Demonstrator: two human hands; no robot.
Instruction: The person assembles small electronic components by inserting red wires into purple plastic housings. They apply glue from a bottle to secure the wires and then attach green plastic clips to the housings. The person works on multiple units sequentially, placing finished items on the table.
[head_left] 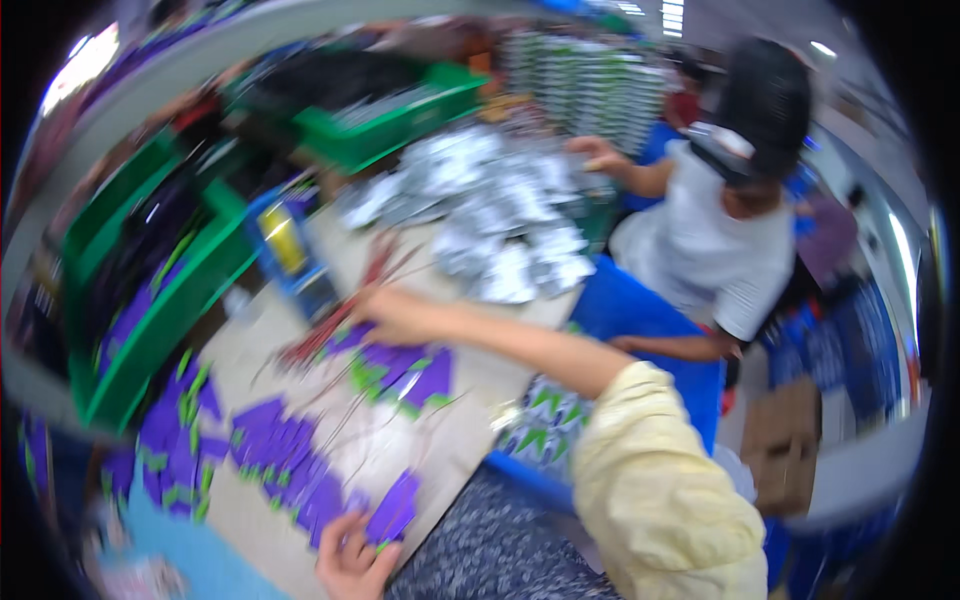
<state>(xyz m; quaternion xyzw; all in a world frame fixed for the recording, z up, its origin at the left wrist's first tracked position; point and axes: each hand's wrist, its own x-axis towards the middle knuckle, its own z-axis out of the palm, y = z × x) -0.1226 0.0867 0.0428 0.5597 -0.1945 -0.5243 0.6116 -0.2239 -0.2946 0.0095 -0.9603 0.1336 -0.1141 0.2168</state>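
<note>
My left hand (pixel 355 558) is at the table's near edge, thumb and fingers closed on the green-edged lower end of a flat purple piece (pixel 394 508). Stretched across the table, my right hand (pixel 400 316) has its fingers bent down onto a bundle of thin reddish-brown strings (pixel 322 338); blur softens the fingertips. Just below that hand lies a group of purple pieces with green parts (pixel 425 378). A row of overlapping purple pieces (pixel 285 450) runs toward my left hand. Thin strings trail from some of them.
Silvery packets (pixel 505 205) are heaped at the back, near a co-worker (pixel 690 230). Green bins (pixel 165 345) stand left, with a blue-and-yellow box (pixel 288 250) beside them. A blue crate (pixel 650 310) holding green-and-white packets borders the table's right. More purple pieces (pixel 175 440) lie far left.
</note>
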